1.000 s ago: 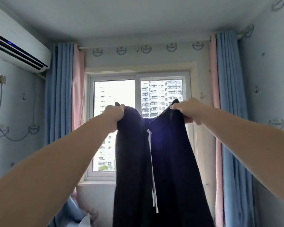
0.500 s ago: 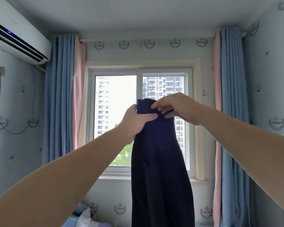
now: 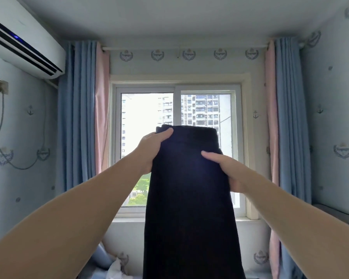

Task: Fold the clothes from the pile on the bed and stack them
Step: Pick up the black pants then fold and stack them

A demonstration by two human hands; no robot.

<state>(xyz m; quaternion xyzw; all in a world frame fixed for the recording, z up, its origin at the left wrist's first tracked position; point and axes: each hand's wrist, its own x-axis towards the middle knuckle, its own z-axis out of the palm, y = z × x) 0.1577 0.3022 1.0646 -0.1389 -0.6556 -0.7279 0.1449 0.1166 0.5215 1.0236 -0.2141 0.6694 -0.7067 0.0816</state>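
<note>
A pair of dark navy trousers [image 3: 189, 208] hangs lengthwise in front of the window, folded in half so the legs lie together. My left hand [image 3: 152, 150] grips the waistband at its upper left corner, thumb across the front of the cloth. My right hand [image 3: 228, 172] holds the right edge a little lower, thumb on the front and fingers behind the fabric. The lower end of the trousers runs out of the bottom of the view. The bed and the pile are mostly hidden.
A window [image 3: 177, 150] with blue and pink curtains [image 3: 82, 109] faces me. An air conditioner [image 3: 22, 41] is mounted high on the left wall. Pale blue and white clothes [image 3: 113, 266] lie low at the bottom left. A grey ledge [image 3: 336, 214] sits at right.
The trousers went from spread wide by the waistband to folded in half. My right hand let go of the top and slid down the right edge; the view tilted down slightly.
</note>
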